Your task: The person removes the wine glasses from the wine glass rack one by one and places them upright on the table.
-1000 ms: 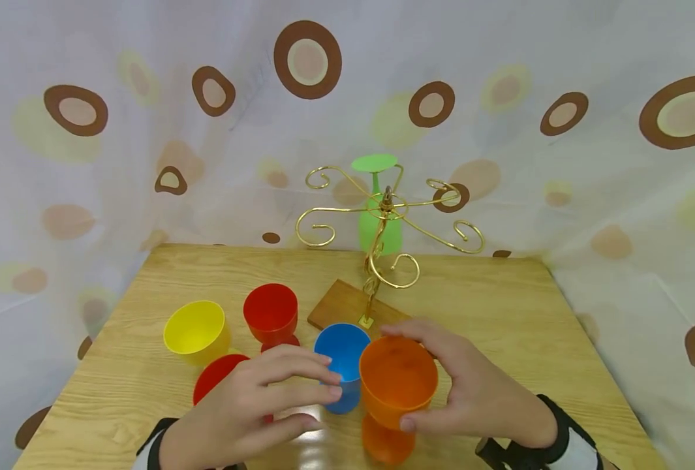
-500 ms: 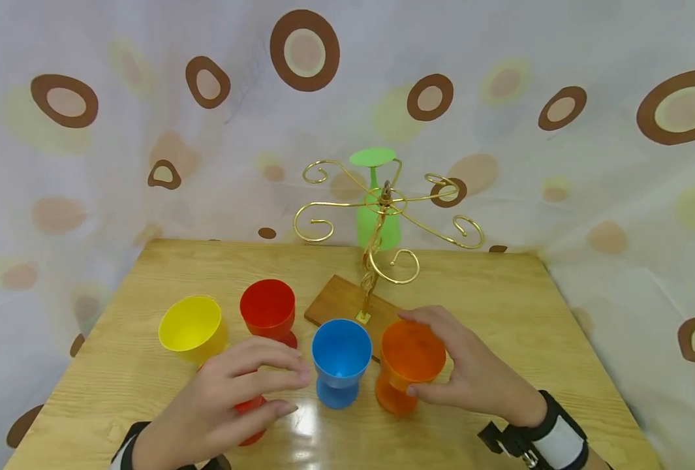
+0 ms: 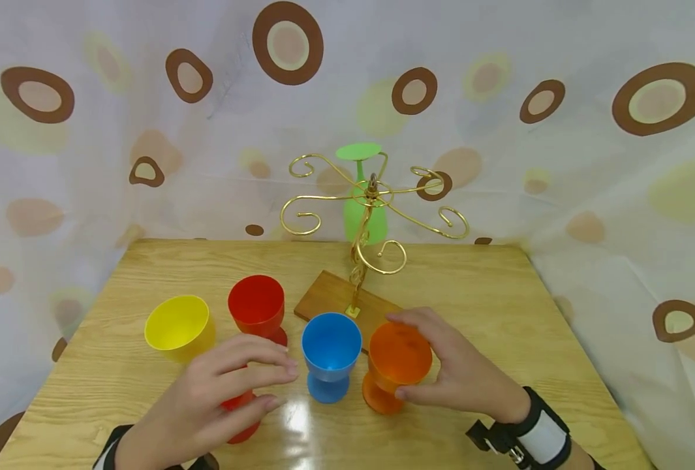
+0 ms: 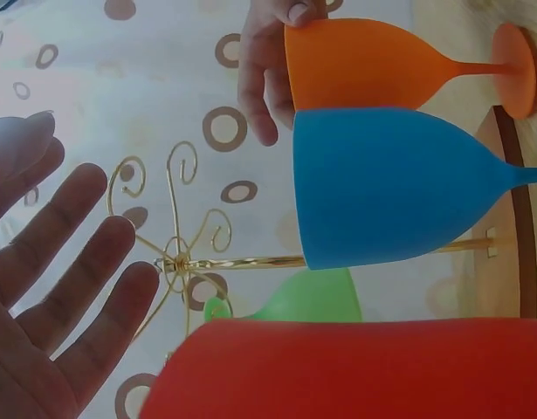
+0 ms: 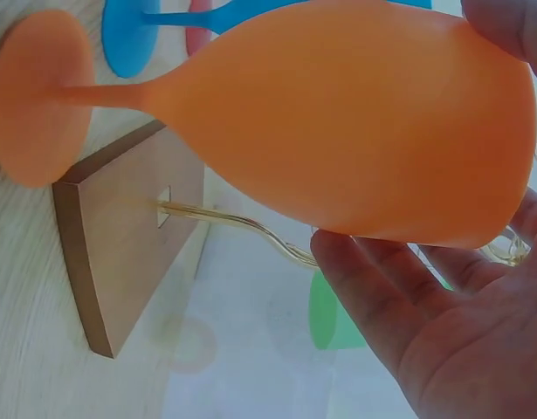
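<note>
On the table, my right hand [image 3: 461,369] grips the bowl of an orange goblet [image 3: 397,359], thumb on the near side and fingers on the far side. The right wrist view shows the fingertips along that goblet's bowl [image 5: 338,131]. A blue goblet [image 3: 331,346] stands upright just left of it. My left hand [image 3: 206,391] hovers with loosely bent fingers and nothing in them. It partly hides a red goblet [image 3: 243,431], whose bowl [image 4: 364,371] fills the bottom of the left wrist view.
Behind the goblets stands a gold wire rack [image 3: 355,277] with curled arms on a wooden base [image 3: 326,297]. A green goblet [image 3: 366,222] hangs upside down from it. Another red goblet [image 3: 257,307] and a yellow goblet [image 3: 179,329] stand at the left. A patterned curtain [image 3: 335,117] surrounds the table.
My right hand has moved the orange goblet away from me, from in front of the blue goblet to its right side. My left hand has drawn back leftward, away from the blue goblet.
</note>
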A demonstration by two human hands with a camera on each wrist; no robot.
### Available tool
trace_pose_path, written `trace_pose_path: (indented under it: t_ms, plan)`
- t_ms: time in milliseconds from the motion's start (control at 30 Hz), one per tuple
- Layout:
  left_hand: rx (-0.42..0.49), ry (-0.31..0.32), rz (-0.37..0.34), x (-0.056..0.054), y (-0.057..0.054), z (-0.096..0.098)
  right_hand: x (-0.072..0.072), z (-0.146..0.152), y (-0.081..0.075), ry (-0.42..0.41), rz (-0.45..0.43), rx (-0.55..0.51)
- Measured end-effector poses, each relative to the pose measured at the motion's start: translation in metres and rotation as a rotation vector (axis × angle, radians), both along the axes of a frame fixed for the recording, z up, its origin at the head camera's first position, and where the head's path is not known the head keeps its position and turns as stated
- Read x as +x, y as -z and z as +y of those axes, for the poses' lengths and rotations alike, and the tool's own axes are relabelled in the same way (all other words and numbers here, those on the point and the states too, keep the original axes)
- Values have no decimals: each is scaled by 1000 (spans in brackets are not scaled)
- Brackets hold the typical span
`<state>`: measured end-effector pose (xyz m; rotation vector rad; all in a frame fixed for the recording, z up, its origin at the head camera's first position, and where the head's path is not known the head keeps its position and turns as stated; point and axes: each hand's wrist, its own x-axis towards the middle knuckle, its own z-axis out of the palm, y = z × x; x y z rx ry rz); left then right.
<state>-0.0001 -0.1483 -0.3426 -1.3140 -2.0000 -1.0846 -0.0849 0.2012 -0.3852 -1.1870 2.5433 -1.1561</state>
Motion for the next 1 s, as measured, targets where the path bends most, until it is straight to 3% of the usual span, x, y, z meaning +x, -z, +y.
trace_pose_path:
  t_ms: [367,533,633,767,833,900,1000]
  plan:
    - [13,26,34,1,-9,-1,-2,2,2,-22,25,36]
    - [0,23,40,3,-10,-2,3,6,-15,2,114,118]
    - [-13,4,8,5,-10,-3,5,9,-44,-4,311,64]
    - [-23,-16,-19,6,-9,-5,-2,7,-104,-106,627,-268]
    - [-26,-19,-10,5,-9,-5,-10,3,-135,-144,719,-365]
    - [-32,-27,-8,5,-9,-6,-24,-1,-164,-149,751,-335]
    - [-47,-38,-14,5,-9,-7,-57,-5,-195,-146,752,-97]
